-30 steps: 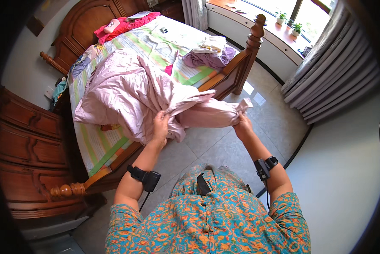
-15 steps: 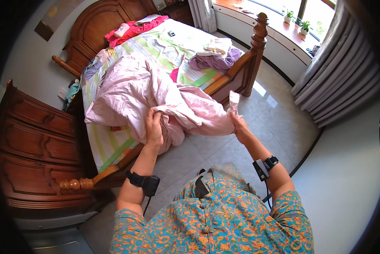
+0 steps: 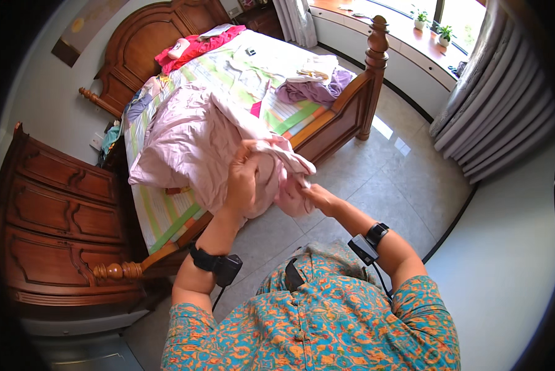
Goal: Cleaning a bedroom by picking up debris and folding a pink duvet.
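Observation:
A crumpled pale pink duvet cover lies heaped over the near side of the bed and hangs off its foot edge. My left hand is closed on a gathered fold of it, held up just off the bed. Lower and to the right, my right hand grips the hanging end of the same cloth; its fingertips are partly hidden in the folds. Both hands are close together, with a bunched stretch of cloth between them.
The wooden bed has a striped sheet, with a purple cloth near the tall post and red clothing by the headboard. A wooden cabinet stands left, grey curtains right. Grey tiles cover the floor.
My right hand has moved left and down toward my left hand, bunching the duvet cover that was stretched between them. The left hand has shifted slightly right and up, still gripping.

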### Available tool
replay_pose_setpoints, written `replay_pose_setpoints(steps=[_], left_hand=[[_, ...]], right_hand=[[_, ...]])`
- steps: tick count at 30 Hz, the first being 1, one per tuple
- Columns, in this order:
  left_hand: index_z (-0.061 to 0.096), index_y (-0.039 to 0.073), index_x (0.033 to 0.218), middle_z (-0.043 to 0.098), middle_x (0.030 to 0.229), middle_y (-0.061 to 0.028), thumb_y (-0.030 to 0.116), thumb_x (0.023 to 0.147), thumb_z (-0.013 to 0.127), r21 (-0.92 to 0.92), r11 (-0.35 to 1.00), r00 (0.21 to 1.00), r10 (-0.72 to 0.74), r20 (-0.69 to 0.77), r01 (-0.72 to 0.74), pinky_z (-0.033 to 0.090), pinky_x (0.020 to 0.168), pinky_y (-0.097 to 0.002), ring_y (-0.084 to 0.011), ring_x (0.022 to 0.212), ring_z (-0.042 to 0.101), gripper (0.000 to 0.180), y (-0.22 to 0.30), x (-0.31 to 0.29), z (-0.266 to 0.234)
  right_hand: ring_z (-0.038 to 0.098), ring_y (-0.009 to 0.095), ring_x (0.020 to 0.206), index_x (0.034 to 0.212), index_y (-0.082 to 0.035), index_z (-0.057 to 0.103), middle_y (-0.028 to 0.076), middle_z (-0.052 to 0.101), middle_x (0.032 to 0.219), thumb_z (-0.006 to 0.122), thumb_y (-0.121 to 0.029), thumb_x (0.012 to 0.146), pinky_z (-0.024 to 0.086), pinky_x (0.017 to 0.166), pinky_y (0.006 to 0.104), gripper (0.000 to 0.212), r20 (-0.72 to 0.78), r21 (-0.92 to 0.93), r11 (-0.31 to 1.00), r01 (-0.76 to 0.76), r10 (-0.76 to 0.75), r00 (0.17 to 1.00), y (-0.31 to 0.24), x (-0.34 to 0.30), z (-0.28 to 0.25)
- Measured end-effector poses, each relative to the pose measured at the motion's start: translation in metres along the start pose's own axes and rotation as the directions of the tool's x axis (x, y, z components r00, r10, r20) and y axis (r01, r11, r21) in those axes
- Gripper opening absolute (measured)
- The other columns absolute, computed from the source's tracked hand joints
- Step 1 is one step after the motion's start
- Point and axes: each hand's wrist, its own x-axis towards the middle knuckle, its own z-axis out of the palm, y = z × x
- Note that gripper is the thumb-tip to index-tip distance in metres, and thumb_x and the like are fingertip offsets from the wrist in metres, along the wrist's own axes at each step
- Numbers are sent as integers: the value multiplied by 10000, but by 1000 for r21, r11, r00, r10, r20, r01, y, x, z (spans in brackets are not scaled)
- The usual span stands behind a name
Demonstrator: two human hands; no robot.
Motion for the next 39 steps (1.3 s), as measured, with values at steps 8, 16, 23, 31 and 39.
replay_pose_setpoints(steps=[8, 16, 23, 31, 39], left_hand=[[520, 47, 922, 576, 759, -21, 84, 887, 363, -30, 912, 908, -404, 110, 409, 414, 672, -217, -91, 686, 526, 165, -88, -39, -56], [377, 7, 1279, 507, 786, 6, 80, 868, 374, -38, 869, 866, -488, 103, 494, 387, 630, -186, -65, 645, 462, 418, -88, -43, -24], [386, 45, 1310, 442, 685, 77, 99, 857, 378, 291, 762, 695, -647, 314, 578, 326, 473, -189, -31, 541, 373, 456, -107, -51, -37], [521, 44, 1164, 484, 1201, -83, 62, 760, 480, 398, 912, 989, 53, 140, -105, 386, 907, -263, -172, 1092, 466, 407, -87, -4, -60], [631, 114, 972, 481, 1243, -66, 131, 714, 549, 902, -61, 902, 49, 429, -426, 200, 1037, -511, -314, 1227, 328, 271, -113, 57, -106]], right_hand=[[456, 250, 1158, 1267, -24, 367, 113, 459, 1265, 360, -281, 941, 342, 1003, 412, 415, -109, 815, 539, 213, -218, 970, -59, 3, 12], [579, 220, 956, 1215, -41, 413, 101, 568, 1073, 475, -354, 897, 473, 834, 387, 451, 132, 636, 771, 21, -136, 982, -64, -6, 31], [624, 167, 698, 1118, -27, 477, 59, 608, 807, 583, -193, 841, 528, 641, 338, 340, -143, 186, 983, 7, 20, 990, -58, 2, 45], [547, 113, 853, 1086, 12, 548, 43, 593, 996, 622, -153, 823, 456, 746, 271, 318, -243, -81, 923, 376, -384, 891, -91, -41, 19], [512, 122, 953, 1105, -6, 543, 36, 573, 1034, 610, -92, 817, 416, 836, 271, 309, -322, -423, 782, 457, -602, 731, -132, -135, -47]])
